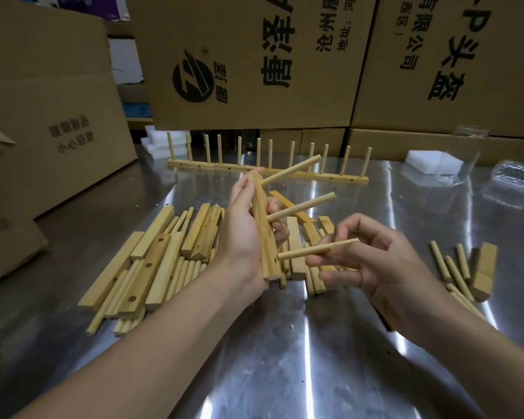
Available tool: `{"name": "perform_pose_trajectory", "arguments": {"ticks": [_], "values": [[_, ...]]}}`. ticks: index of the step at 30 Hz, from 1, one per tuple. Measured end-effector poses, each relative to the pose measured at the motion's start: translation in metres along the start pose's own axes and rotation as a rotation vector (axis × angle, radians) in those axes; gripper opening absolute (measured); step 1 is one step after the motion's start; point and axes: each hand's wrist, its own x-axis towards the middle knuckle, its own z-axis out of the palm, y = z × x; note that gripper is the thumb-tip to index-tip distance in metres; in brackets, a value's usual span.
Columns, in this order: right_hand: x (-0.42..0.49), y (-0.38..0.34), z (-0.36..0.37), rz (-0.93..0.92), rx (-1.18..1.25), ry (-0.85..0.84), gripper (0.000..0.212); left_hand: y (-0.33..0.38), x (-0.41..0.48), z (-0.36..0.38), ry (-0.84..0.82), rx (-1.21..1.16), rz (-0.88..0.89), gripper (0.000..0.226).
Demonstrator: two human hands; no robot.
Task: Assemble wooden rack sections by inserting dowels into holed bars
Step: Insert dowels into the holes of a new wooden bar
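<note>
Head view: left hand (pixel 248 237) grips a holed bar (pixel 263 234) upright above the steel table (pixel 285 343); right hand (pixel 372 261) pinches a dowel (pixel 312 251), its tip at the bar's lowest hole.

Holed bar (pixel 262 228) near-upright, two dowels (pixel 300 207) inserted; third dowel (pixel 303 251) at lowest hole.

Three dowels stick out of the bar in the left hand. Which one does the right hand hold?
The lowest dowel, at the near end of the bar: the right hand pinches its outer end. The upper dowel and middle dowel are untouched by that hand.
</note>
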Motion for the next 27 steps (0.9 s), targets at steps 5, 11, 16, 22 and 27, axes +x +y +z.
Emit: {"name": "perform_pose_trajectory", "arguments": {"ticks": [5, 11, 16, 22, 27], "values": [[-0.0035, -0.0031, 0.001, -0.044, -0.073, -0.039, 0.009, -0.0025, -0.0003, -0.0002, -0.001, 0.038, 0.003, 0.033], [-0.0047, -0.0048, 0.0005, -0.117, -0.192, -0.086, 0.009, -0.0027, 0.0008, -0.0005, 0.019, 0.059, 0.007, 0.032], [-0.005, -0.005, -0.0033, -0.147, -0.279, -0.101, 0.009, -0.002, 0.0014, -0.0017, 0.014, 0.054, 0.006, 0.032], [-0.0069, -0.0056, -0.0022, -0.134, -0.231, -0.101, 0.015, 0.0004, 0.0002, -0.0013, -0.006, 0.126, 0.008, 0.032], [-0.008, -0.0077, -0.0011, -0.111, -0.228, -0.075, 0.018, -0.0004, -0.001, -0.0001, -0.017, 0.12, 0.003, 0.031]]}}
